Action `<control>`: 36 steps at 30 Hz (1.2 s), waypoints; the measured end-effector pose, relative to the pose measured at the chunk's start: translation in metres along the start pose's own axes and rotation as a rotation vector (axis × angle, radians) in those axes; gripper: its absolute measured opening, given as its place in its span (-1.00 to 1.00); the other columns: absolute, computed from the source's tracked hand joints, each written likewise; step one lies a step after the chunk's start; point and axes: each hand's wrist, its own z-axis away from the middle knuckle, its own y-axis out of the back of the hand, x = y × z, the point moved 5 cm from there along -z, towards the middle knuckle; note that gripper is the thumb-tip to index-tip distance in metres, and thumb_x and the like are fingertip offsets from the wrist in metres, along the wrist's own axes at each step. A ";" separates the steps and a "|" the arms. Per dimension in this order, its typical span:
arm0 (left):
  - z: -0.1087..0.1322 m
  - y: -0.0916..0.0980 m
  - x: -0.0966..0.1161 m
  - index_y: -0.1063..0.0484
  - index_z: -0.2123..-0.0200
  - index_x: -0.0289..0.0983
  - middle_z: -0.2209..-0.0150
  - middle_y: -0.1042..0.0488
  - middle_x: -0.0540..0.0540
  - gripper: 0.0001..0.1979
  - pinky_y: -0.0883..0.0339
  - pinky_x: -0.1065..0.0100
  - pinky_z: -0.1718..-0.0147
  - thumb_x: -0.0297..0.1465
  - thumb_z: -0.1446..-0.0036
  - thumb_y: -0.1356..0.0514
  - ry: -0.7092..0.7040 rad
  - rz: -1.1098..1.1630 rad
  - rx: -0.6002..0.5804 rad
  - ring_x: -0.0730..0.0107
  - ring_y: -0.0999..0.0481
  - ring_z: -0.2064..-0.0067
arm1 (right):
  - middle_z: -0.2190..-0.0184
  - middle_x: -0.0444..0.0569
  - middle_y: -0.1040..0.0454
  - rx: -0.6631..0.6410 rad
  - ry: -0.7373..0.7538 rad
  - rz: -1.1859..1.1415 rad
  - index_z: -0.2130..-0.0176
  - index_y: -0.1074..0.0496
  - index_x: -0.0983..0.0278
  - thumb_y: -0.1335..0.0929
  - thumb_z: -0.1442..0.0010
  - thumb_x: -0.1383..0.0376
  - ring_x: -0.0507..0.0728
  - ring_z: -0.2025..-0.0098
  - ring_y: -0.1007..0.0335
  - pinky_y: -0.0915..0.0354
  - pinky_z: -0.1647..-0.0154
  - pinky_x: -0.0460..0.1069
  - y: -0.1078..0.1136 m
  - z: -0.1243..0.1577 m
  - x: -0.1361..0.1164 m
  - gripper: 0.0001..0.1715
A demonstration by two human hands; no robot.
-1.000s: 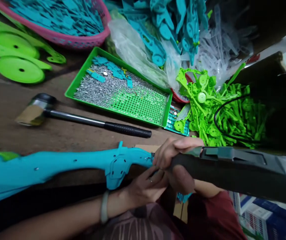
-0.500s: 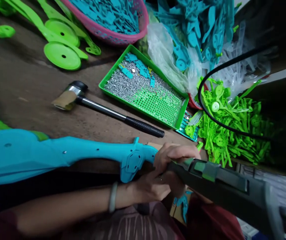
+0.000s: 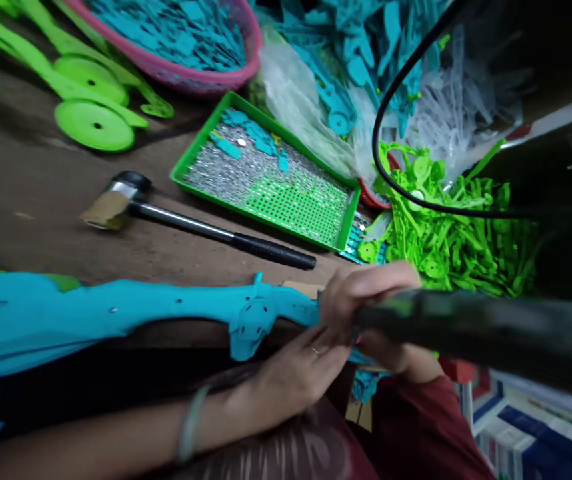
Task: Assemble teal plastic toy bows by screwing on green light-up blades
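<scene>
A long teal plastic part (image 3: 186, 300) with small screw holes lies across the near edge of the bench, its narrow curved end running in under my hands. My left hand (image 3: 301, 367), with a ring and a pale bangle at the wrist, has its fingers pressed together at that end. Just above, my right hand (image 3: 366, 293) wraps round the front of a long dark electric screwdriver (image 3: 476, 330), blurred by motion and lying nearly level. Its tip and the spot it meets are hidden by my fingers.
Beyond lies a mallet (image 3: 206, 227), near a green perforated tray (image 3: 266, 217) of small screws and teal pieces. A pink basket (image 3: 206, 79) of teal pieces stands behind. Bright green parts (image 3: 441, 240) heap at right under a looping black cable (image 3: 379, 143). Large green parts (image 3: 96, 127) lie at left.
The screwdriver has swung from slanting down to the right to nearly level. The right forearm's maroon sleeve shows more. The whole view has shifted, so the bench things sit further left.
</scene>
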 end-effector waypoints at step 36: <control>-0.050 0.016 -0.045 -0.49 -0.02 -0.25 -0.08 -0.55 -0.12 -0.74 -0.38 0.29 0.09 -0.49 -0.38 -0.07 -0.459 -0.045 -0.350 0.31 -0.53 0.04 | 0.59 -0.30 -0.33 0.265 0.237 -0.223 0.24 -0.33 0.21 -0.44 -0.20 0.11 -0.03 0.61 -0.30 -0.30 0.50 -0.04 0.021 -0.072 0.085 -0.71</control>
